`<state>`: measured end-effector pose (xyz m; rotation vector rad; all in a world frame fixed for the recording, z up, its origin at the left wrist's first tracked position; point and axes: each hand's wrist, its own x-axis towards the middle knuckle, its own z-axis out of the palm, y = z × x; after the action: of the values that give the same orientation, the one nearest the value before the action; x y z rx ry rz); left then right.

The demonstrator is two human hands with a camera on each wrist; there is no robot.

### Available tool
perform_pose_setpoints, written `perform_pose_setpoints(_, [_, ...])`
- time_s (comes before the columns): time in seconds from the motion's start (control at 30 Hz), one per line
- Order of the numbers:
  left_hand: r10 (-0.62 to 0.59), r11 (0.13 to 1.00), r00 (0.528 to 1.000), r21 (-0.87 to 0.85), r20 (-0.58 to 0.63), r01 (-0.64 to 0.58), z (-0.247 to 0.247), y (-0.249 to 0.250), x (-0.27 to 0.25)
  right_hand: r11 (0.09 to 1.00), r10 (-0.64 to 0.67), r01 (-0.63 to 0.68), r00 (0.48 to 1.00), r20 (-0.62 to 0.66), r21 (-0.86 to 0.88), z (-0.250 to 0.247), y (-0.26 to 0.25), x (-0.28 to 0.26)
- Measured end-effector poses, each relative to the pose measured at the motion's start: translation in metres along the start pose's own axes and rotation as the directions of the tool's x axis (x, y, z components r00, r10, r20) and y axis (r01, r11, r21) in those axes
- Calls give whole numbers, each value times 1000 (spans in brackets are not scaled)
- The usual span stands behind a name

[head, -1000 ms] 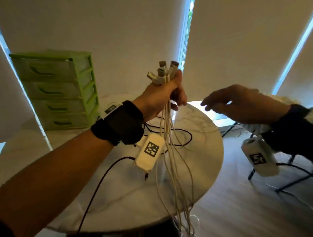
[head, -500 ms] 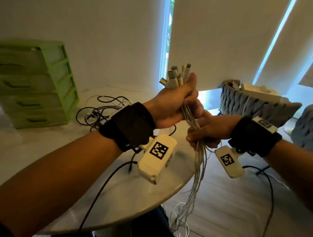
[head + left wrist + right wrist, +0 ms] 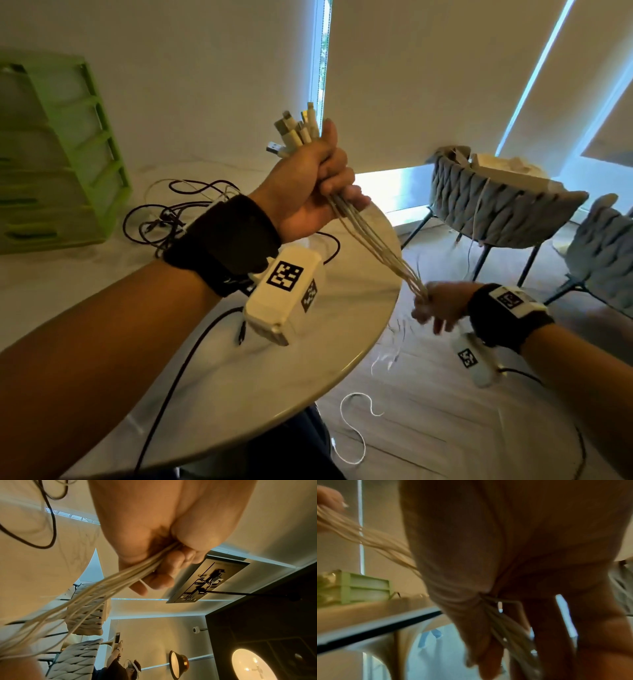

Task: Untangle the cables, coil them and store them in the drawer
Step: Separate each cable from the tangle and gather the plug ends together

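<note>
Judging from how things lie, work is at the straightening stage, nothing coiled or stored: the left hand (image 3: 310,181) is fisted round the white cables (image 3: 371,241) just below their plugs, the right hand (image 3: 436,305) encloses the same bundle lower down, the black cables (image 3: 178,212) lie beyond the left wrist, and the green drawer unit (image 3: 51,154) stands well left of both hands.
</note>
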<state>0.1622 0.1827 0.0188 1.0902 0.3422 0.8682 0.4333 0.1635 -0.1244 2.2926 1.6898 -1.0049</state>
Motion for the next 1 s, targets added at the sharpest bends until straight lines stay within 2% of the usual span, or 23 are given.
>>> perform_pose_setpoints(0.03, [-4,1000,1000,1,11,4,0,0,-1,999,37,-38,999,35,22,4,10,7])
perform_pose_setpoints(0.07, [-4,1000,1000,9,20,4,0,1,-1,997,51,-51,999,3,54,6,18,12])
perform_pose_setpoints(0.17, [12,998,1000,61,26,-13,4,4,-2,986,29,13,969,-246,169,-2,36,19])
perform_pose_setpoints(0.27, [21,995,1000,101,7,-21,4,8,-1,986,-36,101,910,-413,136,-14,45,24])
perform_pose_setpoints(0.33, [17,993,1000,114,-6,-16,0,6,-1,998,-58,67,852,-521,-3,-15,49,28])
perform_pose_setpoints(0.4, [25,992,1000,123,-4,-25,-6,4,-2,993,-101,39,746,-658,-108,-12,48,26])
perform_pose_setpoints(0.43, [30,991,1000,130,2,-30,-9,4,-3,991,-116,41,712,-692,-124,-10,48,24])
perform_pose_setpoints(0.47, [31,989,999,143,5,-32,-12,5,-4,989,-130,50,730,-671,-138,-10,46,23])
perform_pose_setpoints(0.5, [34,987,999,157,-2,-33,-15,5,-6,988,-120,42,804,-582,-146,-10,43,21])
perform_pose_setpoints(0.53, [38,985,999,167,-14,-35,-18,6,-7,988,-95,32,898,-429,-151,-11,39,19])
perform_pose_setpoints(0.57, [43,986,999,165,-30,-38,-21,7,-8,991,-48,16,969,-244,-133,-12,31,12])
perform_pose_setpoints(0.6, [44,988,998,150,-47,-36,-25,7,-9,992,-15,4,997,-82,-129,-14,21,7])
perform_pose_setpoints(0.63, [35,991,997,129,-64,-27,-28,6,-10,986,-13,12,1000,-7,-168,-19,8,-1])
perform_pose_setpoints(0.7, [-3,996,995,88,-102,12,-36,4,-11,948,-143,112,986,-85,-298,-36,-24,-21])
perform_pose_setpoints(0.83, [-51,998,983,36,-178,58,-50,1,-17,858,-458,350,853,-250,-376,-79,-95,-77])
perform_pose_setpoints(0.93, [-49,995,971,70,-234,67,-62,4,-23,795,-606,561,707,-365,-233,-94,-150,-111])
perform_pose_setpoints(1.0, [-39,991,969,115,-243,68,-69,5,-29,689,-696,708,586,-415,-156,-90,-190,-121])
